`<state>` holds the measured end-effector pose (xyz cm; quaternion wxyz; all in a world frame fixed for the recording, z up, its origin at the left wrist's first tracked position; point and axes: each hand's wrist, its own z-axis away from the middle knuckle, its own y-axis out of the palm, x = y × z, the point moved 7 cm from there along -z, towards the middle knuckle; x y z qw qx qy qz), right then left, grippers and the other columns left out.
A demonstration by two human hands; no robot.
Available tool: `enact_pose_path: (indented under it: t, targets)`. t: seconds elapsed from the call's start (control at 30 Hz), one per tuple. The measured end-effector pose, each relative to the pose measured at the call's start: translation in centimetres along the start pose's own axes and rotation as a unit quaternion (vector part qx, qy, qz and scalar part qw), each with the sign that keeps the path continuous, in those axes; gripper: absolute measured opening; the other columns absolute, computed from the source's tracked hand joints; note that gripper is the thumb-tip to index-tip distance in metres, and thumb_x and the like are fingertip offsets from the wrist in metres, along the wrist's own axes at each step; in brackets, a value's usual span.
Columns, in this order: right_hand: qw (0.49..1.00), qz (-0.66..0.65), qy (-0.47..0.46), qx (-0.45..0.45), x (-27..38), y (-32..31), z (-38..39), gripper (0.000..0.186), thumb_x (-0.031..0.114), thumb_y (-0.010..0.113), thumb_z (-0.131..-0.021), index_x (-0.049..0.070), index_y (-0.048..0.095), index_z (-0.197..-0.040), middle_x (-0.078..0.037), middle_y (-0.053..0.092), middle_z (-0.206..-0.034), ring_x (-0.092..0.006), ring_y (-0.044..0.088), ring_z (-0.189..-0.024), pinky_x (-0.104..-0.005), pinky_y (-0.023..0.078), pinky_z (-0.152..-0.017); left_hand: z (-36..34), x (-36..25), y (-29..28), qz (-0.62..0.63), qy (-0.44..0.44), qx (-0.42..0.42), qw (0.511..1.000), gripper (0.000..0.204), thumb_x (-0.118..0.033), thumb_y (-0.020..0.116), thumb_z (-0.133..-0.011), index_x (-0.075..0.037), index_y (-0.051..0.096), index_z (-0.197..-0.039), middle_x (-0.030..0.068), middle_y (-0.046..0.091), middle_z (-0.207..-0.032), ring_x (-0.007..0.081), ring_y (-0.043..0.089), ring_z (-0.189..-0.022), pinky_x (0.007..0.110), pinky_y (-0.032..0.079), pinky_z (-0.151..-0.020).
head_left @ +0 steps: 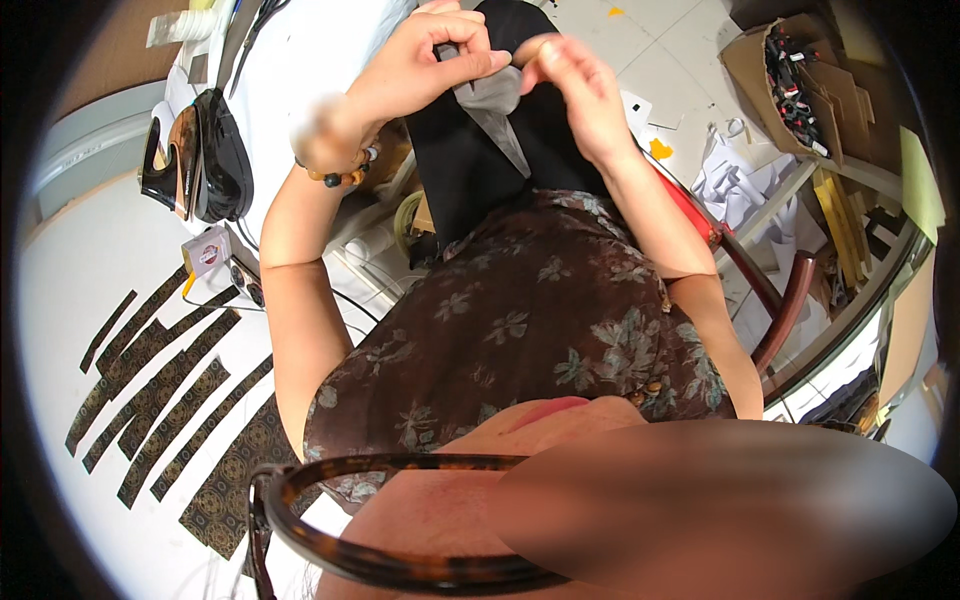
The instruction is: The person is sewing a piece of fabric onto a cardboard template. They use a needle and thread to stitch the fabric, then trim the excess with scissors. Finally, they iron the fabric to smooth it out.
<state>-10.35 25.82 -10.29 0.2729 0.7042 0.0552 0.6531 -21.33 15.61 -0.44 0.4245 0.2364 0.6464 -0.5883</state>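
My left hand (430,70) is closed, thumb against forefinger, over my black-clad lap. From its fingertips hangs a thin grey piece of material (492,115) that narrows to a point lower down; whether it is cloth or film I cannot tell. Close beside it, my right hand (578,92) is also pinched, slightly blurred, with its fingertips by the upper edge of the same piece. What exactly lies between the right fingertips is too small to make out. A beaded bracelet (340,178) circles my left wrist.
On the white table to my left lie several dark patterned fabric strips (165,390) and a glossy black appliance resembling an iron (222,155). At right are a red chair's armrest (785,310), white scraps (735,180) and a cardboard box (755,90) of small dark items.
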Motion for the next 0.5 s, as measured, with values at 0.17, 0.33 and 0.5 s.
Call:
enact_pose_path:
  t: [0.17,0.33,0.5]
  targets:
    - [0.988,0.032,-0.042,0.146,-1.2,0.8,1.4,0.051,0.001,0.078,-0.083,0.004,0.059,-0.131,-0.002,0.057,-0.124,-0.0147,0.055,-0.117,-0.0328,0.044,-0.104,0.6,0.8,-0.1,0.022,0.004,-0.028,0.999,0.024,-0.013,0.073,-0.091,-0.009,0.061,-0.071,0.0004,0.055,-0.075,0.0182,0.045,-0.08,0.034,0.035,-0.078]
    - [0.993,0.014,-0.089,0.081,-0.3,3.2,1.0,0.042,0.005,0.089,-0.077,0.002,0.068,-0.114,-0.004,0.063,-0.119,-0.0132,0.061,-0.11,-0.028,0.048,-0.094,0.1,0.1,0.0,0.052,-0.008,-0.034,0.998,0.025,-0.015,0.072,-0.092,-0.009,0.061,-0.071,0.0004,0.055,-0.075,0.0182,0.046,-0.082,0.035,0.034,-0.085]
    - [0.979,0.013,-0.181,0.095,-1.7,2.5,1.3,0.034,0.002,0.087,-0.079,0.001,0.073,-0.111,-0.006,0.066,-0.119,-0.0169,0.064,-0.107,-0.0292,0.05,-0.093,0.3,0.2,0.0,0.033,-0.019,-0.048,0.998,0.025,-0.017,0.071,-0.094,-0.009,0.061,-0.072,0.0005,0.055,-0.075,0.0183,0.047,-0.083,0.035,0.034,-0.087]
